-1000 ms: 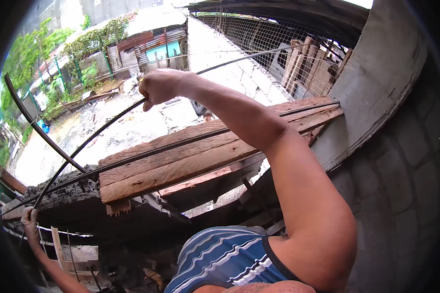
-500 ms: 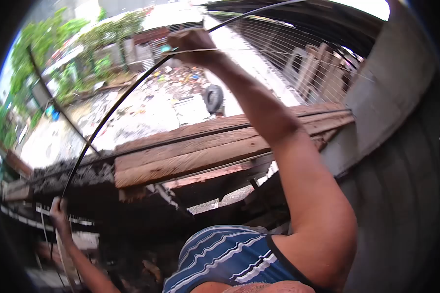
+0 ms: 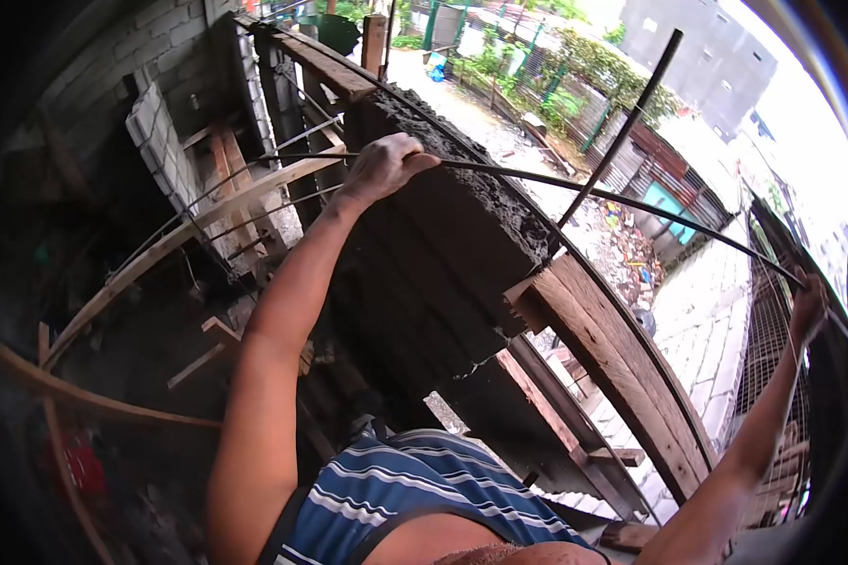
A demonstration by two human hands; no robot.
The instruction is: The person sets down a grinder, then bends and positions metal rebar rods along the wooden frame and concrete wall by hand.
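A long, thin dark bar (image 3: 612,195) runs across the scene, held in both hands. My left hand (image 3: 384,169) is closed around it near the top middle, above a rough concrete wall edge (image 3: 499,202). The bar continues leftward past this hand over wooden pieces. Far to the right, my right hand (image 3: 807,303) is closed on the same bar, beside wire mesh (image 3: 758,353). Between the hands the bar crosses a second dark rod (image 3: 622,127) that stands at a slant by the wall. Whether the bar touches that rod, I cannot tell.
Wooden planks (image 3: 612,367) line the opening at lower right, with a dark strip along them. Timber pieces (image 3: 198,226) and a block wall (image 3: 155,47) stand at left. Outside lie rubble (image 3: 636,250), a corrugated metal fence (image 3: 664,165) and plants.
My view has swung left toward the block wall and timber. My left hand now appears higher, at top middle, and my right hand at far right. Both still grip the bar.
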